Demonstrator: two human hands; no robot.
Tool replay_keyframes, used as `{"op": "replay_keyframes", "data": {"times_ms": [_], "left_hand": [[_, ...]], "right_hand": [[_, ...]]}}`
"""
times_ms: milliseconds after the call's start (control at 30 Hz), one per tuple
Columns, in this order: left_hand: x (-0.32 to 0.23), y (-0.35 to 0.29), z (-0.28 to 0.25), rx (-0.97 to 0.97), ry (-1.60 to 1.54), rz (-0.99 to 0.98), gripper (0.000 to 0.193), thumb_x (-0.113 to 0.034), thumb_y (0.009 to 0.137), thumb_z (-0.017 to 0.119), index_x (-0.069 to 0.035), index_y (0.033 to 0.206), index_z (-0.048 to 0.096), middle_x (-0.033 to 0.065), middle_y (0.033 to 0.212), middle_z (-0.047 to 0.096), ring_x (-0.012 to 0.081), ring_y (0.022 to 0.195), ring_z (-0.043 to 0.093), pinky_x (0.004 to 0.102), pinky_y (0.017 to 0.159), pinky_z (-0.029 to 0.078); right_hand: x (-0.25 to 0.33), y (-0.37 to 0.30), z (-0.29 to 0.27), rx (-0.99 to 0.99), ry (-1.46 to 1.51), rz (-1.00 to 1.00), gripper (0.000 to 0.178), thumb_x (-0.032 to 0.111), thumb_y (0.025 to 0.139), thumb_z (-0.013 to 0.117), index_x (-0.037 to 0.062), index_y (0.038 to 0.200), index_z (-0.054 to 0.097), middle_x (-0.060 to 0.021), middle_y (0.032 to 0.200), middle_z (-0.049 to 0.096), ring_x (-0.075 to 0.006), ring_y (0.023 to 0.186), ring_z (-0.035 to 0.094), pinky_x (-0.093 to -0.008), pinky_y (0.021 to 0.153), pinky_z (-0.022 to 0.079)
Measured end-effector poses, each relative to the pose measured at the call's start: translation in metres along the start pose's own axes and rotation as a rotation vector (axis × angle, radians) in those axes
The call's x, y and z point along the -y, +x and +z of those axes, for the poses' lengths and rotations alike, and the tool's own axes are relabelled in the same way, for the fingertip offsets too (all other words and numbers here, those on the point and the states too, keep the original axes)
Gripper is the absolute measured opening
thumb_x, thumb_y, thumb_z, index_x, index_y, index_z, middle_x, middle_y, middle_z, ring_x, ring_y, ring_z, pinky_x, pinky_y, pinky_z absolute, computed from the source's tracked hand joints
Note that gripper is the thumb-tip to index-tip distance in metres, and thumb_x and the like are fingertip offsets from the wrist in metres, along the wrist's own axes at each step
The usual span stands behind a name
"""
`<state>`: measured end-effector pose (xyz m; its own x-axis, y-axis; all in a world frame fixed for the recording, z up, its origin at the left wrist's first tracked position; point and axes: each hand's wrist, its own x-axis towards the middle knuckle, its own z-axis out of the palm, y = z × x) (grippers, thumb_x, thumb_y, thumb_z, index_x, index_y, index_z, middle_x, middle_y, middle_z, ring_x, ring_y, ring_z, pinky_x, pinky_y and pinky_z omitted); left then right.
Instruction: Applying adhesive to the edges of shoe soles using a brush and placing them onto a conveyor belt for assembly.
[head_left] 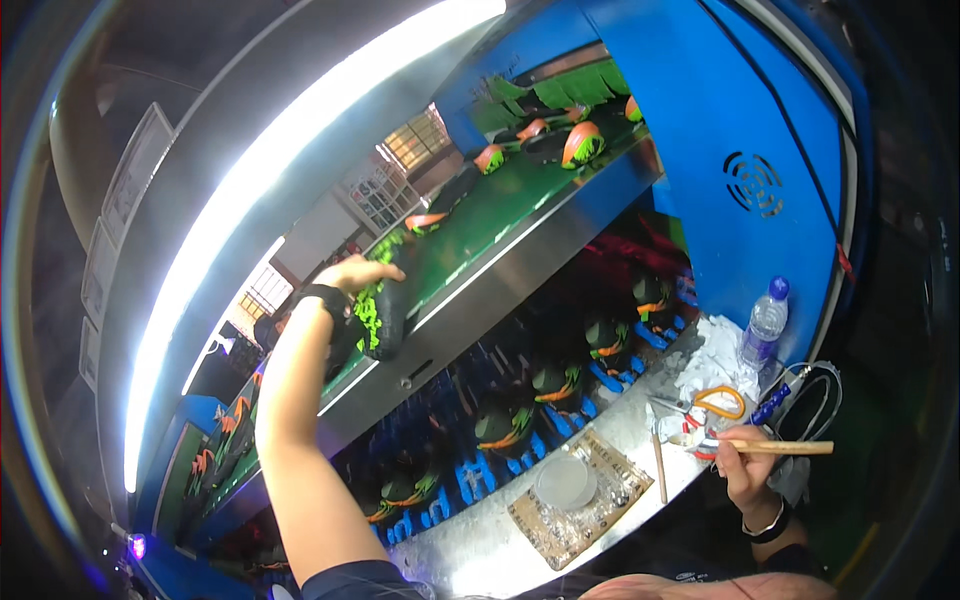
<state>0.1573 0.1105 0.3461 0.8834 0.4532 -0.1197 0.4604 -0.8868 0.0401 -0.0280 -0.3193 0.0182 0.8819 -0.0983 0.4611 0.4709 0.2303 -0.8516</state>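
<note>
My left hand (352,272) reaches out over the green conveyor belt (500,215), its fingers closed on a black shoe (392,305) with bright green knobbly parts. The shoe is tilted at the near edge of the belt. Low on the right, my right hand (748,472) grips a light wooden stick (800,447) that points out to the right. The stick's other end lies near the tools on the metal ledge, and its tip cannot be made out clearly.
Orange-handled scissors (722,402), crumpled white paper (715,360) and a water bottle (765,325) stand along the ledge. A round tub (566,483) rests on cardboard (620,480). Below the belt, more shoes (505,425) sit on blue holders. A blue machine panel (730,120) rises at right.
</note>
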Motion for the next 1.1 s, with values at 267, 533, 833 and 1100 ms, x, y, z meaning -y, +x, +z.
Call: {"op": "replay_keyframes", "data": {"times_ms": [267, 533, 833, 1100], "left_hand": [[0.053, -0.151, 0.041, 0.009, -1.442, 0.442, 0.042, -0.038, 0.080, 0.046, -0.001, 0.097, 0.055, 0.0125, 0.096, 0.057, 0.0225, 0.077, 0.058, 0.0336, 0.070, 0.048], [0.080, -0.260, 0.240, 0.517, -2.426, -0.197, 0.049, -0.043, 0.082, 0.042, -0.001, 0.106, 0.051, 0.0154, 0.096, 0.057, 0.0262, 0.075, 0.059, 0.0346, 0.065, 0.050], [0.166, -0.313, 0.360, 0.829, -2.341, -0.047, 0.045, -0.039, 0.085, 0.038, -0.001, 0.107, 0.049, 0.0169, 0.092, 0.058, 0.0274, 0.073, 0.060, 0.0361, 0.061, 0.052], [0.173, -0.314, 0.367, 0.708, -2.376, -0.073, 0.045, -0.038, 0.085, 0.038, -0.001, 0.106, 0.049, 0.0159, 0.092, 0.058, 0.0259, 0.073, 0.060, 0.0348, 0.061, 0.052]], "right_hand": [[-0.020, 0.025, 0.061, 0.274, -0.112, -0.130, 0.008, -0.001, 0.074, 0.058, -0.0015, 0.081, 0.056, -0.0055, 0.075, 0.057, -0.0083, 0.061, 0.051, -0.0208, 0.053, 0.039], [-0.073, 0.010, 0.122, 0.573, -0.208, 0.043, 0.007, 0.007, 0.076, 0.059, 0.0016, 0.080, 0.056, 0.0007, 0.060, 0.050, -0.0036, 0.048, 0.041, -0.0191, 0.043, 0.032], [-0.089, -0.009, 0.150, 0.621, -0.307, 0.021, 0.010, 0.010, 0.076, 0.059, 0.0009, 0.078, 0.056, -0.0016, 0.059, 0.052, -0.0050, 0.049, 0.043, -0.0198, 0.044, 0.034], [-0.083, -0.005, 0.149, 0.670, -0.354, 0.072, 0.010, 0.009, 0.077, 0.058, 0.0012, 0.081, 0.056, -0.0002, 0.065, 0.053, -0.0033, 0.054, 0.044, -0.0186, 0.047, 0.035]]}}
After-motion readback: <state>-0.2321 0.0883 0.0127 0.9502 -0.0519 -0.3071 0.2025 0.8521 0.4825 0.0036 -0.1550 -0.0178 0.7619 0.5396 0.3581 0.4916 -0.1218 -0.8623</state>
